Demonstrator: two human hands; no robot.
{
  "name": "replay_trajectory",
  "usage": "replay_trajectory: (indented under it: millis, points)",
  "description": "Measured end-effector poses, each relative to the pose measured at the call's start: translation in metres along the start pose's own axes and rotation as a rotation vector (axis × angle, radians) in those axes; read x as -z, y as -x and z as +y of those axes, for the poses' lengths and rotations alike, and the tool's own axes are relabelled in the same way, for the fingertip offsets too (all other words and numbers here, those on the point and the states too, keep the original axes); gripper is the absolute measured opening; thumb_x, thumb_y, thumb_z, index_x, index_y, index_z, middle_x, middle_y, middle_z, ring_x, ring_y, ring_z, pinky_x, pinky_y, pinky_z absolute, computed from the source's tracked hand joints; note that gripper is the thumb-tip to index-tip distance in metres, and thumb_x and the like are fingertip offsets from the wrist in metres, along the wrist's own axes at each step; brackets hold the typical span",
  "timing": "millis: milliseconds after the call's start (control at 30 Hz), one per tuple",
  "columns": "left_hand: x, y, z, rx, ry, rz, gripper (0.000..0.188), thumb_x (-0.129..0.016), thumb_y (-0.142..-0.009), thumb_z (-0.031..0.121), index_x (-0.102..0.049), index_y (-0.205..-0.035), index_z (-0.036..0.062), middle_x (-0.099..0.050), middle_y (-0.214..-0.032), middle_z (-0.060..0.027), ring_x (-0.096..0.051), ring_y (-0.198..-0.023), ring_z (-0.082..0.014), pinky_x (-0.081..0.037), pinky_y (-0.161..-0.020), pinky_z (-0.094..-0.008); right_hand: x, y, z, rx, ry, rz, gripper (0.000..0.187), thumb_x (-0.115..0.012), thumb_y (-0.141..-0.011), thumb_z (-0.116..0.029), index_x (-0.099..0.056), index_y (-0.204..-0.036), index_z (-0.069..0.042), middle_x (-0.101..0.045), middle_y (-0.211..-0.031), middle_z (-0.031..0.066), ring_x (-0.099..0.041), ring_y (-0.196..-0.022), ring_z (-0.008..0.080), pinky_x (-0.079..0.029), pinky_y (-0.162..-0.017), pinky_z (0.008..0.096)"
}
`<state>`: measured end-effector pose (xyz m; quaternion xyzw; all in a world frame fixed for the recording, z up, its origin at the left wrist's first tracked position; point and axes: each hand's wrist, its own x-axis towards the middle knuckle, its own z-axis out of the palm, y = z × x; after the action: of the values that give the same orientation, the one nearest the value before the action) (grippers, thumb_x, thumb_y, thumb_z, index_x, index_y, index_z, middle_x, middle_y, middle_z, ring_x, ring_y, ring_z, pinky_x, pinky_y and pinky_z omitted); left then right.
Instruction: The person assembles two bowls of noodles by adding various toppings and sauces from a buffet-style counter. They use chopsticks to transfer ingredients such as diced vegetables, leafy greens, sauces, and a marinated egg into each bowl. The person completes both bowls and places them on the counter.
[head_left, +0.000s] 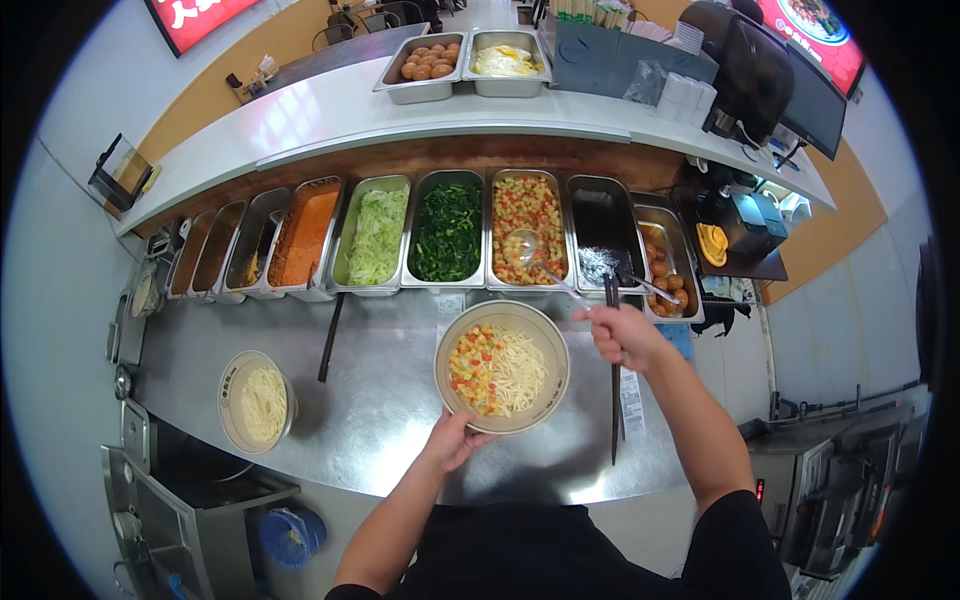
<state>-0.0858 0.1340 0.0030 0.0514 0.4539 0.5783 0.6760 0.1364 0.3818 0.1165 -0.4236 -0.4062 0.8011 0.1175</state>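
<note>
My left hand grips the near rim of a large beige bowl, tilted over the steel counter. Pale noodles fill its right side, and diced yellow and red topping covers the left. In my right hand is the handle of a ladle, whose round head rests in the pan of diced potato and carrot. Below that hand, a pair of dark chopsticks lies on the counter beside a paper slip. A second bowl of noodles stands to the left.
Along the counter's back run steel pans: orange sauce, shredded lettuce, dark greens, dark liquid and brown eggs. Another dark stick lies below the lettuce. Two egg pans sit on the white ledge.
</note>
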Motion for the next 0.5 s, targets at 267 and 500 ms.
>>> replay_trajectory:
  millis: [267, 500]
  points:
    - [-0.002, -0.003, -0.003, -0.019, -0.018, -0.007, 0.051, -0.038, -0.094, 0.008, -0.023, -0.143, 0.0043, -0.049, -0.134, -0.0229, -0.059, -0.116, -0.0346, -0.057, -0.092, -0.0452, -0.03, 0.068, 0.096, 0.55, 1.298, 0.122, 0.023, -0.057, -0.088, -0.017, -0.064, -0.106, -0.005, -0.065, -0.076, 0.0182, -0.063, -0.072, 0.0377, -0.05, -0.066, 0.0478]
    - [0.002, -0.003, -0.006, -0.022, -0.028, -0.006, 0.05, -0.038, -0.096, 0.011, -0.024, -0.143, 0.0044, -0.049, -0.134, -0.0224, -0.06, -0.114, -0.0336, -0.057, -0.092, -0.0447, -0.019, 0.033, 0.06, 0.308, 0.573, 0.158, 0.024, -0.059, -0.093, -0.028, -0.063, -0.087, -0.005, -0.055, -0.06, 0.0035, -0.053, -0.05, 0.0178, -0.043, -0.048, 0.0341]
